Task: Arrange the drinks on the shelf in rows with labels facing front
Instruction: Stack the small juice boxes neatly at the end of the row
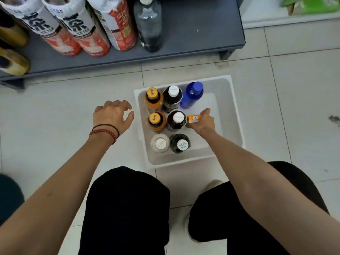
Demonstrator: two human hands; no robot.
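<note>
**Head view, looking down.** Two knees in black trousers (128, 208) are seen at the bottom, above a tiled floor (55, 107). A white bin (231, 111) is set on the floor just beyond the knees, and a grey shelf (202, 34) runs along the top of the frame.

Seven bottles are stood in the left part of the bin.
- **Far row:** an orange-capped bottle (152, 93), a dark bottle (173, 94) with a white cap, and a blue bottle (193, 94) that is tilted.
- **Middle row:** a second orange-capped bottle (155, 118) and a second dark bottle (178, 118).
- **Near row:** a pale bottle (160, 143) and a third dark bottle (181, 144), whose white cap is marked with handwriting.

The right hand (204, 120) is lowered into the bin. Its fingers are curled round an orange-topped bottle (194, 119), which is held just beside the second dark bottle and is mostly hidden by the hand.

The left hand (113, 115) is held over the floor just left of the bin. Its fingers are loosely curved and nothing is gripped. A red bead bracelet (104, 133) and a black cord (108, 126) are worn at its wrist.

On the shelf, four large bottles are lined up side by side. They are two iced-tea bottles (42, 24) with labels turned outward, a red-and-white bottle (117, 21) and a clear bottle (149, 24). The right part of the shelf is left bare. Yellowish bottles (12, 59) are cut off by the left edge.
</note>
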